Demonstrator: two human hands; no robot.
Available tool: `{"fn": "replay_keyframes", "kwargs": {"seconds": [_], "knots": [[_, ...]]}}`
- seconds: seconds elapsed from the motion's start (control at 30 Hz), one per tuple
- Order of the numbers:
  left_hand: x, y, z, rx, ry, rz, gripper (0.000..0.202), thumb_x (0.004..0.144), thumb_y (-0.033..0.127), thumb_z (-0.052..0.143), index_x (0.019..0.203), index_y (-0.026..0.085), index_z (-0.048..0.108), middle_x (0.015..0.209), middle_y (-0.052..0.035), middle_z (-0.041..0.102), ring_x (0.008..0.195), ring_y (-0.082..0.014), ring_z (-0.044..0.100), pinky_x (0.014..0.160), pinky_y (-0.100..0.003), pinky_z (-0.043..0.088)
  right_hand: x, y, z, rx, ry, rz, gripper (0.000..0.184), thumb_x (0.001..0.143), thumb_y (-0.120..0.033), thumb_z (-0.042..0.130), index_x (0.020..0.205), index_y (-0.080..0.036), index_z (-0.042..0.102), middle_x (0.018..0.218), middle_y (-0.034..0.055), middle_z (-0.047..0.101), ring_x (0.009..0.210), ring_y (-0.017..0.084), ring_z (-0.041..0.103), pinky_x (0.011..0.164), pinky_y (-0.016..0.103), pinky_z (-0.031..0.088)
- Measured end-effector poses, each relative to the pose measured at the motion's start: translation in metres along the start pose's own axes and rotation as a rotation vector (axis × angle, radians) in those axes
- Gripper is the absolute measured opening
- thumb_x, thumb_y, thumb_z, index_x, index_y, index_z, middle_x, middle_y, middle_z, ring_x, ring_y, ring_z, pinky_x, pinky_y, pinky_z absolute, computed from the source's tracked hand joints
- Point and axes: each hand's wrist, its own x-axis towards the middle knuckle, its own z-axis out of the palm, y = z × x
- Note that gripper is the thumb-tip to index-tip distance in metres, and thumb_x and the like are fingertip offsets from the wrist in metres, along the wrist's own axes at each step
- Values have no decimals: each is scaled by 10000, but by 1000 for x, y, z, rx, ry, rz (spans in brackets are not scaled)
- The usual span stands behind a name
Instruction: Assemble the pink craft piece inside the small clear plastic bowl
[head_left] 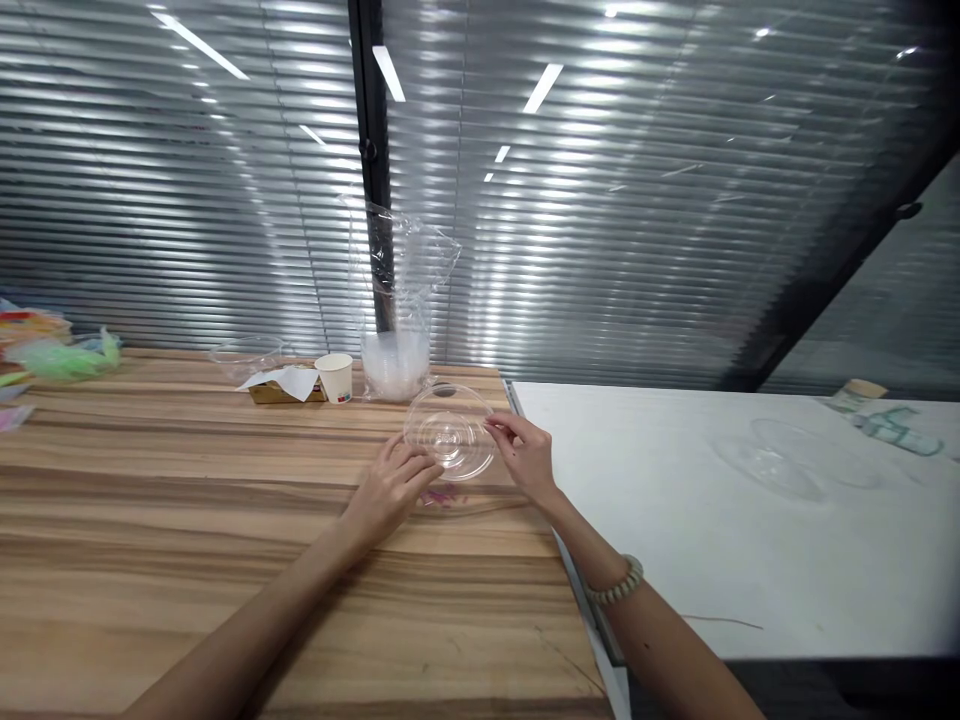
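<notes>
A round clear plastic lid (457, 400) with ringed ridges is tilted up over the wooden table. My right hand (529, 462) pinches its right edge between thumb and fingertips. At the lid's lower left, my left hand (394, 485) is closed with bent fingers over the rim. Its thumb is hidden. Just below the lid lie small purple-pink bits (442, 496); whether they sit in a clear container or on the table, I cannot tell.
Behind the lid stands a clear bag of stacked plastic containers (396, 362), beside a paper cup (335, 377) and a small brown box (285, 388). Colourful packets (60, 350) lie far left. A white table (637, 520) adjoins on the right, with clear lids (772, 455) on it.
</notes>
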Motion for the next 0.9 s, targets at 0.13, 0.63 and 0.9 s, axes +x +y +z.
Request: {"fn": "replay_keyframes", "kwargs": {"seconds": [0.13, 0.63, 0.9], "knots": [[2, 1, -1, 26, 27, 13, 250, 936, 126, 383, 936, 157, 631, 885, -58, 688, 901, -185, 575, 954, -446, 370, 0, -3, 0, -27, -32, -20, 152, 865, -280, 543, 883, -214, 678, 825, 22, 708, 598, 132, 601, 573, 256, 498], [1, 2, -1, 40, 38, 33, 233, 917, 92, 409, 938, 167, 628, 871, -42, 700, 870, -175, 591, 958, -442, 371, -4, 0, -1, -158, -195, -151, 218, 921, -271, 473, 1014, -224, 665, 947, 37, 715, 824, 178, 673, 719, 282, 528], [-5, -11, 3, 59, 128, -253, 181, 896, 110, 470, 907, 190, 631, 840, -31, 696, 814, -170, 587, 939, -441, 378, 2, 1, -3, -175, -153, 72, 202, 884, -269, 494, 1018, -194, 626, 1031, 77, 654, 612, 129, 593, 606, 281, 491]]}}
